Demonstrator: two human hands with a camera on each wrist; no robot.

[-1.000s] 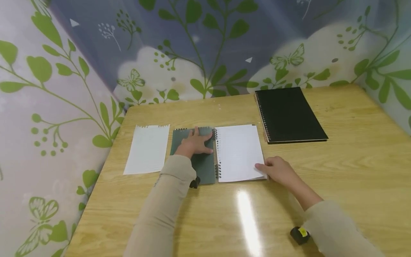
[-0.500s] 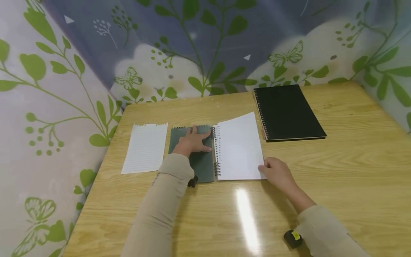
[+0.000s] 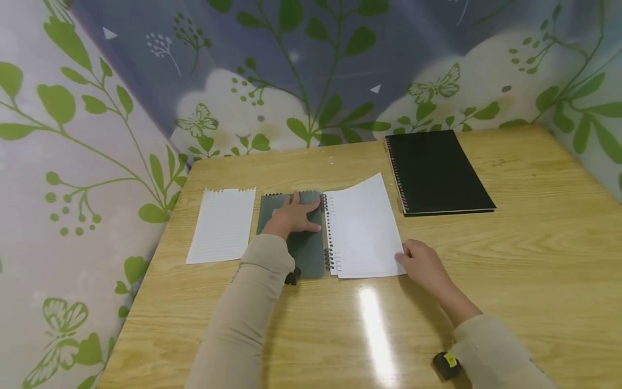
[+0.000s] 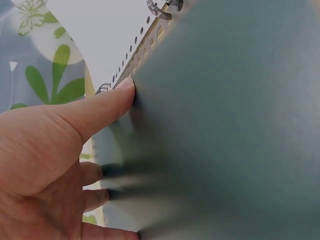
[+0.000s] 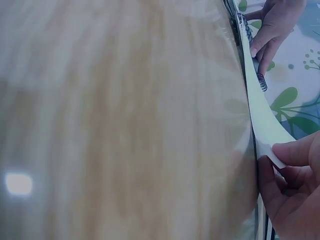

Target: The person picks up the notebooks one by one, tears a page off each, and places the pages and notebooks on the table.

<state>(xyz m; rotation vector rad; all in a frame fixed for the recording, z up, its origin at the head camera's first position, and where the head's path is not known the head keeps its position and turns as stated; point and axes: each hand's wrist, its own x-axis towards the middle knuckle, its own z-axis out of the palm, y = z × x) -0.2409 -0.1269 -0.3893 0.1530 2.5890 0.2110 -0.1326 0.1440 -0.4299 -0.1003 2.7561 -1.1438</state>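
A spiral notebook lies open on the table, its grey-green cover (image 3: 311,254) to the left and lined white pages to the right. My left hand (image 3: 293,215) rests on that cover with fingers spread, the thumb near the ring binding (image 4: 162,10). Between thumb and fingers, my right hand (image 3: 421,265) pinches the lower right corner of the top page (image 3: 364,232). That page bends up at its far corner, and its lower left edge stands slightly right of the rings. In the right wrist view the page (image 5: 265,117) curves up from the stack.
A loose lined sheet (image 3: 222,226) with a ragged top edge lies left of the notebook. At the back right sits a larger black spiral notebook (image 3: 437,173). The wooden table (image 3: 311,335) meets patterned walls (image 3: 243,70) at the back and left.
The top page's far corner has risen from lying flat, and its lower left edge has shifted right from the rings. My right hand has moved slightly right; the left stays in place.
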